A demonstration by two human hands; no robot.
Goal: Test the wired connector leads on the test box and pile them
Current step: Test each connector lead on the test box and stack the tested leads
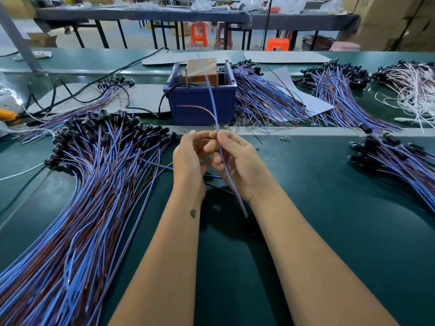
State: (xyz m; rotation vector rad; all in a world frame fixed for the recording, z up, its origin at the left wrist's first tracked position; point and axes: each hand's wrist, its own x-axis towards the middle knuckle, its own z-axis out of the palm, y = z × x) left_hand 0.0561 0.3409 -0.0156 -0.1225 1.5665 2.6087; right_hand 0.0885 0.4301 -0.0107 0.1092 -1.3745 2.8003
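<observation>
Wide green work surface point(329, 231) seen from above, reaching from the near edge to a row of dark tables far behind. Spread across the left side, a large pile of leads point(94, 196) in blue and brown, black connectors bunched at the far end. Behind and to the right, further bundles point(270, 100) of the same blue and brown wire, plus a bundle of white wire point(414, 90) at the far right edge. In the middle, beyond the hands, a blue plastic bin point(200, 102) holding an orange test box point(201, 70). Two bare forearms stretched in from the bottom edge, hands close together just in front of the bin. Left hand point(188, 158) curled round something; exactly what, hidden by the fingers. Right hand point(237, 161) pinching a blue lead point(213, 100) between thumb and fingertips, the wire rising toward the test box and trailing down past the right wrist. A thin brown wire point(200, 109) arcing up and left from the fingertips.
</observation>
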